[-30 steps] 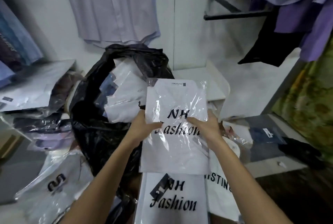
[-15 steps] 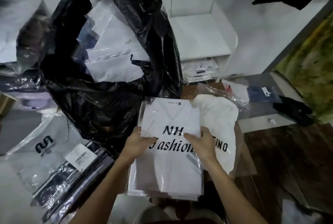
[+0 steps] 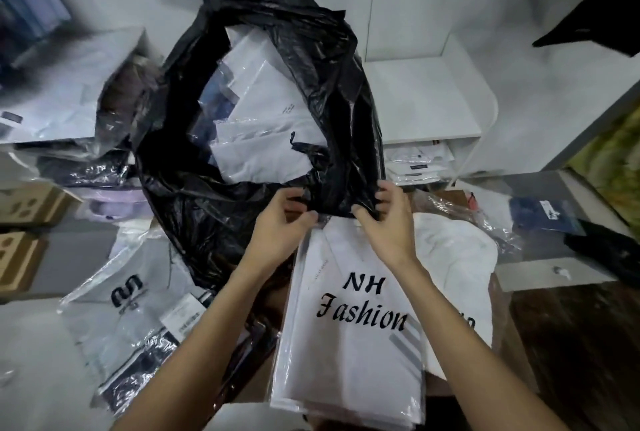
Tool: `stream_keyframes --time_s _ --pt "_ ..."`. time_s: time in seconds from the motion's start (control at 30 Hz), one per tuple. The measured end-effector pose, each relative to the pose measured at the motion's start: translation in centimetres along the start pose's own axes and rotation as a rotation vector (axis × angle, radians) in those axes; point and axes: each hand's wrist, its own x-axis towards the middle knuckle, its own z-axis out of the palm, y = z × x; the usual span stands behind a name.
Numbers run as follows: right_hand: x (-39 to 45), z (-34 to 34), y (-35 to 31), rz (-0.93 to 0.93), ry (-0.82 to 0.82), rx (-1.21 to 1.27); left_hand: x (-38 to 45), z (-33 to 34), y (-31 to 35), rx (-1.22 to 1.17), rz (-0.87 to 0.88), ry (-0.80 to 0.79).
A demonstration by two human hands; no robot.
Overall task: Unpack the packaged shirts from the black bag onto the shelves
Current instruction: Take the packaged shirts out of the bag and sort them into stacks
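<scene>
The black bag stands open in the middle, with several packaged white shirts inside. My left hand and my right hand both pinch the bag's near rim, fingers curled into the plastic. Just below my hands lies a stack of packaged white shirts printed "NH Fashion", and neither hand touches it. A white shelf unit stands behind right of the bag; its lower shelf holds a few packaged shirts.
More packaged shirts lie at the left and on a ledge at far left. A loose white garment sits right of the stack. Cardboard boxes stand left. Shirts hang on the wall above.
The "NH Fashion" packet I held with both hands went down onto the stack and was let go. Both hands then moved up to the bag's near rim and took hold of it.
</scene>
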Motion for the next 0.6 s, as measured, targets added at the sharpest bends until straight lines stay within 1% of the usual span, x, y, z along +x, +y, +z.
stream_keyframes --time_s 0.07,0.17,0.23,0.3,0.37,0.47,0.53,0.6 --pt "1.8 1.5 -2.9 -0.073 -0.091 0.029 2.1 -1.9 1.5 -0.019 0.035 0.079" --pt "4.2 4.4 -6.4 -0.167 -0.228 0.078 5.5 -4.5 3.3 0.013 0.090 0.143" --pt "5.7 6.2 -8.2 -0.188 -0.318 0.069 8.1 -5.7 3.9 0.098 0.119 0.159" --pt "6.8 7.6 -9.3 -0.184 -0.370 0.065 10.8 -6.5 4.0 0.240 0.124 0.148" --pt "7.3 8.2 -10.0 -0.163 -0.365 0.078 13.3 -6.8 3.7 0.418 0.127 0.105" --pt "7.8 8.2 -9.6 -0.121 -0.317 0.072 15.7 -6.3 2.6 0.745 0.116 0.017" --pt "8.1 7.8 -8.9 -0.108 -0.290 0.036 16.3 -5.7 2.2 0.930 0.113 0.017" --pt "8.5 7.2 -8.3 -0.094 -0.261 0.003 16.8 -5.1 2.2 1.047 0.164 0.056"
